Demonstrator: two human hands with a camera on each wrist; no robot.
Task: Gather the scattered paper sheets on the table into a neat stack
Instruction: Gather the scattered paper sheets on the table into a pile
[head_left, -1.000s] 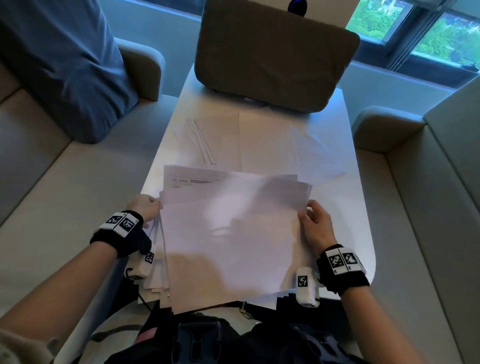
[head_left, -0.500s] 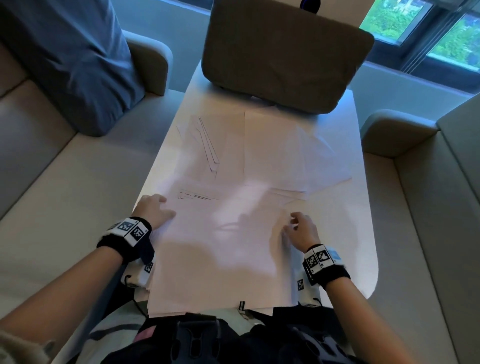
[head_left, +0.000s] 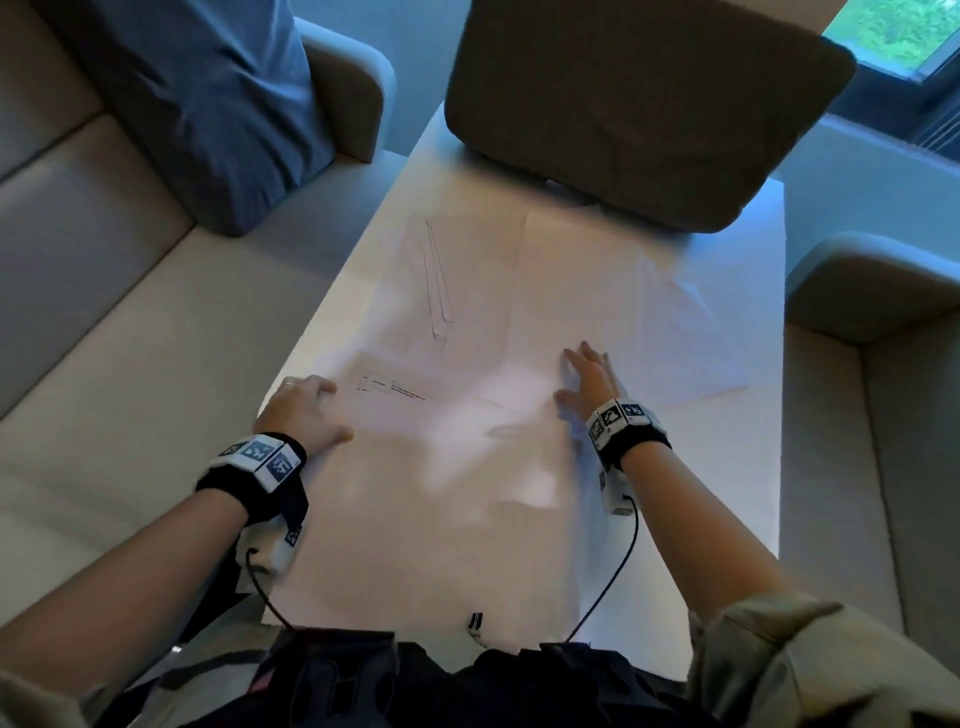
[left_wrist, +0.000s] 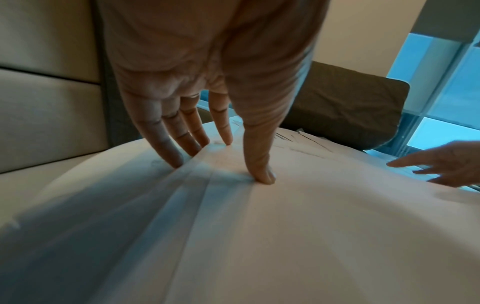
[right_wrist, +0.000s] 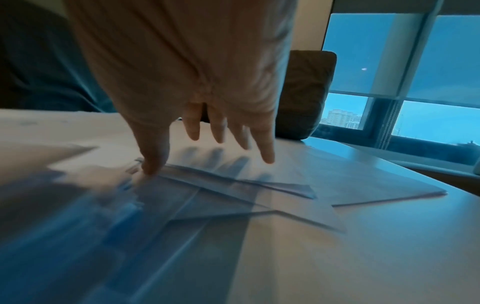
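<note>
A loose pile of white paper sheets (head_left: 447, 493) lies flat on the near half of the white table (head_left: 748, 467). My left hand (head_left: 306, 410) presses on the pile's left edge, fingers and thumb straight down on the paper (left_wrist: 259, 226). My right hand (head_left: 589, 376) is spread open, fingers stretched forward over the pile's right edge, hovering just above fanned sheets (right_wrist: 259, 191); only its thumb seems to touch. More sheets (head_left: 613, 291) lie spread on the far half of the table, one with thin folded strips (head_left: 436, 280).
A brown cushion (head_left: 644, 98) stands on the table's far end. A blue pillow (head_left: 208, 98) leans on the beige sofa (head_left: 104, 322) at left. Another sofa seat (head_left: 872, 467) flanks the right. Windows lie beyond.
The pile, held up in both hands a second ago, now lies flat on the table. My right hand has let go and reached forward; the left moved onto the pile's left edge.
</note>
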